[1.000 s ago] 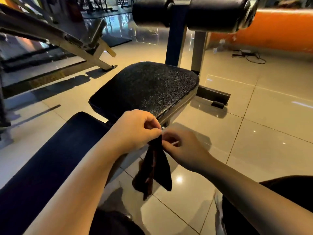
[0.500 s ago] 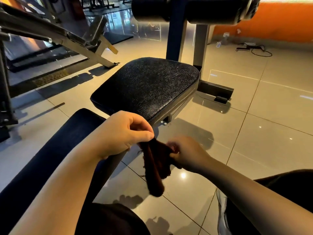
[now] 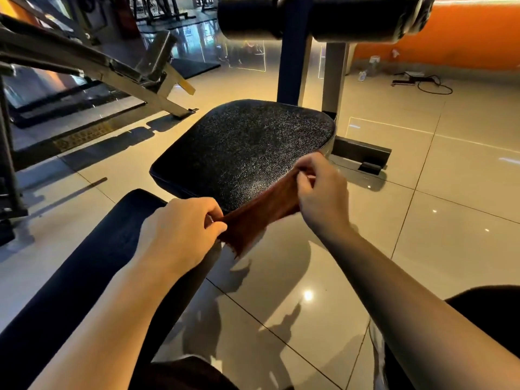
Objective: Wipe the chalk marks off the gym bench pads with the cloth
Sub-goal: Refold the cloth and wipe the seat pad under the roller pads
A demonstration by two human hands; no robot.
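Observation:
A dark brown cloth (image 3: 257, 213) is stretched between my two hands over the near right corner of the black textured seat pad (image 3: 242, 142). My left hand (image 3: 180, 229) pinches its lower left end, just off the pad's front edge. My right hand (image 3: 320, 190) pinches the upper right end at the pad's right side. A long dark back pad (image 3: 84, 274) runs from the seat toward me under my left arm. Pale speckles cover the seat pad; I cannot tell chalk from glare.
Black roller pads (image 3: 318, 18) on a blue upright post (image 3: 292, 71) stand behind the seat. Another machine's metal frame (image 3: 92, 63) is at the left. Glossy tiled floor (image 3: 422, 220) lies to the right, with cables by the orange wall. My dark-clothed knee (image 3: 484, 327) is at lower right.
The cloth hung bunched below my hands; now both hands have pulled apart and spread it taut. My right hand moved up and right to the pad's edge.

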